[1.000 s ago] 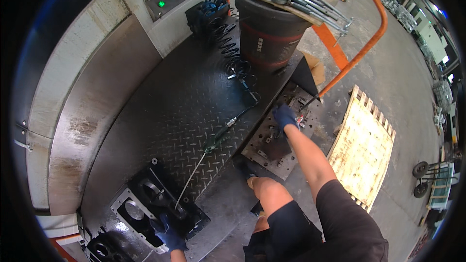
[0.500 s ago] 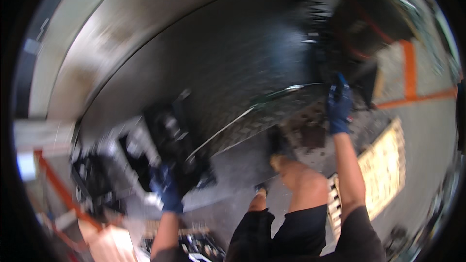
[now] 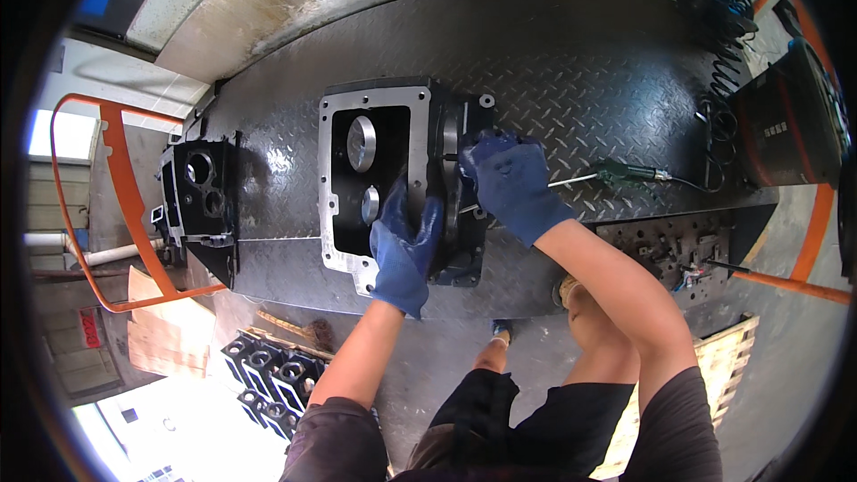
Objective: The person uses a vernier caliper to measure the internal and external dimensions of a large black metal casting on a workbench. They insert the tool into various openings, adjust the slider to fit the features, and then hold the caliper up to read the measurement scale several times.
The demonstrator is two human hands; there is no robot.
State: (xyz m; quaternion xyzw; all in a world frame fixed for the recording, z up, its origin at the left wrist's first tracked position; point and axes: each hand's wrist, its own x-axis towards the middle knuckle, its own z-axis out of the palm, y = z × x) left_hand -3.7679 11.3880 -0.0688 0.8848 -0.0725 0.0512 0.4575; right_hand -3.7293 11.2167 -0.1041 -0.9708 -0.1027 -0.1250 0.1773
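Note:
A black metal housing (image 3: 427,100) stands on the dark tread-plate bench (image 3: 571,54). Its pale machined rim frames a large opening with round bores inside. My left hand (image 3: 403,254), in a blue glove, straddles the housing's near wall, with fingers on both sides of it. At the housing's right side, my gloved right hand (image 3: 513,180) has its fingers curled against the edge; its fingertips are partly hidden. A dark green air blow gun (image 3: 625,173) lies on the bench to the right, its thin tube passing beneath my right hand.
A similar black housing (image 3: 198,187) stands at the bench's left end. Orange rails (image 3: 125,187) edge both sides. A black bin (image 3: 790,120) is at far right, near a coiled hose (image 3: 725,58). Several castings (image 3: 277,379) sit below left; a wooden pallet (image 3: 728,361) lies below right.
My right hand has come left from beyond the blow gun to the housing. My left hand remains at the housing, now on its near wall. The view has turned and the blur has cleared.

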